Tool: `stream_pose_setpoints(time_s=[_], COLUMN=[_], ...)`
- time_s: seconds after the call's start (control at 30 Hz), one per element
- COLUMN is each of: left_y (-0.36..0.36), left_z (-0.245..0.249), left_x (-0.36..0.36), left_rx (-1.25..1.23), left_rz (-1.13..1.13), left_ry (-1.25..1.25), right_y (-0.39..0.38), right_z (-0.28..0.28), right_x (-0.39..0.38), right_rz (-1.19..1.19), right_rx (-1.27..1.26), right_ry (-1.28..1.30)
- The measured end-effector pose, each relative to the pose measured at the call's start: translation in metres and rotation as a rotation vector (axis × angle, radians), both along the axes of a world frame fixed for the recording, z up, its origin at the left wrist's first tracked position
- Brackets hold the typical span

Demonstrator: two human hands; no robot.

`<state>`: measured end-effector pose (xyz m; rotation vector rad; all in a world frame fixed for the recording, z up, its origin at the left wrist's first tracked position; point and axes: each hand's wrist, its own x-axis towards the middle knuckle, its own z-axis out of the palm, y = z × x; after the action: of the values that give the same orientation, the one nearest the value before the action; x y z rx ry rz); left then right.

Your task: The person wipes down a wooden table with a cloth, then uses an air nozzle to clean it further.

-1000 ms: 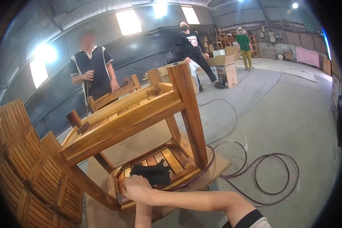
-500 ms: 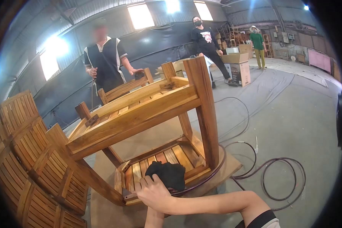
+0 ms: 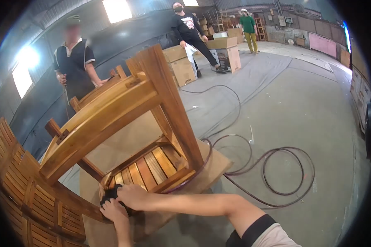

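A black cloth (image 3: pixel 110 192) is bunched against the lower left corner of a wooden furniture frame (image 3: pixel 99 127), close to its front left leg. My left hand (image 3: pixel 114 209) grips the cloth from below, fingers curled. Just above and to the right, my right hand (image 3: pixel 132 197) closes on the same cloth. Beside the hands lie the frame's slats (image 3: pixel 146 168), a row of light and dark boards. The cloth and my own fingers partly hide the corner.
The frame stands on a brown board (image 3: pixel 212 166). Slatted wooden panels (image 3: pixel 18 181) lean at left. A dark hose (image 3: pixel 282 150) coils on the floor at right. Behind the frame stands a person (image 3: pixel 75 57); two more are farther back near cardboard boxes (image 3: pixel 228 55).
The cloth and both hands have moved left from the middle of the slats to the corner. My left hand now shows beside the right. The view has shifted, so the frame appears farther left.
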<state>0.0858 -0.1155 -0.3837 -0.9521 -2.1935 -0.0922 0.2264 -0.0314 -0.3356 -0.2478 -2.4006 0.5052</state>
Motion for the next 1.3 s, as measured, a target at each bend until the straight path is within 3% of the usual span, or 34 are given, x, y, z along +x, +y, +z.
stream_pose_setpoints(time_s=[0.13,0.27,0.37,0.5,0.67,0.8,0.87,0.93,1.03,1.3], left_y=[0.009,0.032,0.043,0.053,0.049,0.046,0.041,0.04,0.037,0.028], left_z=[0.023,0.002,0.027,0.021,0.016,0.013,0.008,0.012,0.011,0.019], left_x=[0.001,-0.025,-0.008,-0.012,-0.013,-0.012,-0.016,-0.008,-0.006,-0.003], left_rx=[-0.324,-0.417,-0.57,-0.684,-0.681,-0.639,-0.581,-0.553,-0.499,-0.372], left_rz=[0.074,0.208,0.305,0.388,0.321,0.344,0.275,0.269,0.251,0.135], left_ry=[-0.19,-0.105,-0.148,-0.102,-0.012,-0.087,-0.035,-0.04,-0.049,-0.069], right_y=[0.023,0.016,0.017,0.028,0.026,0.032,0.037,0.038,0.042,0.046], right_z=[-0.036,-0.023,-0.032,-0.034,-0.032,-0.03,-0.026,-0.033,-0.027,-0.019], right_x=[-0.003,0.02,0.009,0.008,0.006,0.013,0.007,-0.006,-0.011,-0.003], right_rz=[0.037,0.06,-0.082,-0.047,-0.063,0.033,0.104,-0.005,0.044,0.075], right_rx=[-0.087,-0.091,-0.074,-0.03,-0.125,-0.163,-0.102,-0.174,-0.221,-0.152], right_ry=[-0.292,-0.476,-0.482,-0.443,-0.402,-0.303,-0.451,-0.484,-0.65,-0.631])
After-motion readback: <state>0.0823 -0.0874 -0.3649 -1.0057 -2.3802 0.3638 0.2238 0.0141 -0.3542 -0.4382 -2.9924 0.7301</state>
